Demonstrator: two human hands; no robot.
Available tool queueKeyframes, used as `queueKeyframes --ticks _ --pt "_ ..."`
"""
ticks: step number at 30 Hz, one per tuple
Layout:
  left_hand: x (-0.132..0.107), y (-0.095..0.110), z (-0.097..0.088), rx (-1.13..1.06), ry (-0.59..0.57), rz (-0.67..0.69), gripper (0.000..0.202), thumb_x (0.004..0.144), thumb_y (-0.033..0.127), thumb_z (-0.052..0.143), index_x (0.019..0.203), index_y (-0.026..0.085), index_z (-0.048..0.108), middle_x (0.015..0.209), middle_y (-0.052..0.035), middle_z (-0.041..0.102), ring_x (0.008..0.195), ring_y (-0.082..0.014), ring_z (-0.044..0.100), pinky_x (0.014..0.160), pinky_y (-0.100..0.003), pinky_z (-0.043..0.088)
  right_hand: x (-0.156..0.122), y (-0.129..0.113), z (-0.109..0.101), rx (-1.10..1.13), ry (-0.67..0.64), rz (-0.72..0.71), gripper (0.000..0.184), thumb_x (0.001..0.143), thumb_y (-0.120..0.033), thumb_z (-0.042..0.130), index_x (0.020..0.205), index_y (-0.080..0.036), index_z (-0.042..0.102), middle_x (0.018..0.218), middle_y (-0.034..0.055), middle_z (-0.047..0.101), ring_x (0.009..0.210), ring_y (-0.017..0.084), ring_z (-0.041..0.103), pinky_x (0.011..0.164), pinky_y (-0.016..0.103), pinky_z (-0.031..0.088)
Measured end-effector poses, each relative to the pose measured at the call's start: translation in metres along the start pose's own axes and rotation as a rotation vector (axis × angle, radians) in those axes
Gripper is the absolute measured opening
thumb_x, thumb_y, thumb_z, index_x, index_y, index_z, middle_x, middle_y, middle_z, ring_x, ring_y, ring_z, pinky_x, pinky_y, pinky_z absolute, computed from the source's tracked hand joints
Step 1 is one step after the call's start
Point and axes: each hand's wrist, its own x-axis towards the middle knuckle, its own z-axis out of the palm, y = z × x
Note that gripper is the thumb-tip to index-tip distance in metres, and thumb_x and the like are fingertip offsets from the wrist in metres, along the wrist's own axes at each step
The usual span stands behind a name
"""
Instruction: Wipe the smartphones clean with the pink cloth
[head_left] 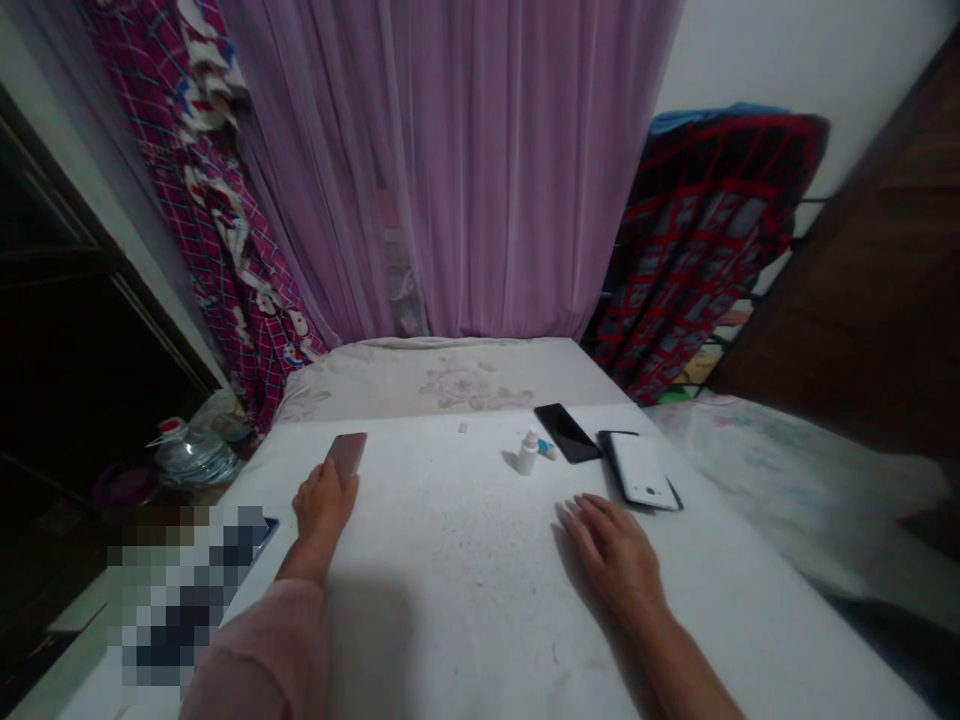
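My left hand [324, 505] holds a rose-coloured smartphone [347, 455] upright at its lower end, with the fingers behind it, near the left side of a white padded surface [450, 570]. My right hand [613, 558] lies flat on that surface with its fingers spread, holding nothing. Its fingertips are just short of a white-backed smartphone [639, 470], which rests on a dark flat item. Further back lie a black smartphone [567, 433] and a small white bottle [528, 454] with a tiny teal item [547, 449] beside it.
Behind the white surface lies floral bedding [457, 385] against a purple curtain [450, 170]. A plastic jug [196, 455] sits low on the left, next to a pixelated blurred patch [187, 590]. Red checked cloth [697, 240] hangs at the right beside a brown panel [847, 300].
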Motion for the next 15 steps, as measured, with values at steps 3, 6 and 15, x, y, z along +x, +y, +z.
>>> queueKeyframes --ticks 3,6,15 --pt "-0.021 0.008 0.004 0.0 -0.015 0.09 0.054 0.093 0.037 0.048 0.14 0.011 0.046 0.144 -0.0189 0.049 0.122 -0.0349 0.054 0.099 -0.047 0.044 0.042 -0.004 0.002 -0.1 -0.097 0.014 0.038 0.09 -0.027 0.049 0.12 -0.014 0.068 0.12 0.0148 0.067 0.108 0.028 0.063 0.096 0.041 0.049" --pt "-0.04 0.012 0.012 0.023 0.042 0.195 0.048 0.095 0.033 0.044 0.137 0.009 0.05 0.142 -0.0184 0.051 0.123 -0.0318 0.054 0.101 -0.045 0.043 0.09 -0.011 0.009 -0.28 -0.437 0.206 0.052 0.084 -0.007 0.05 0.135 -0.003 0.054 0.139 0.0237 0.053 0.128 0.032 0.05 0.106 0.039 0.039" --pt "-0.047 0.007 0.027 0.065 0.187 0.291 0.041 0.095 0.032 0.045 0.125 0.01 0.061 0.133 -0.0187 0.06 0.116 -0.0304 0.06 0.097 -0.043 0.047 0.131 -0.004 0.039 -0.355 -0.581 0.416 0.038 0.091 -0.018 0.049 0.118 0.007 0.059 0.116 0.0367 0.059 0.114 0.039 0.059 0.089 0.044 0.046"
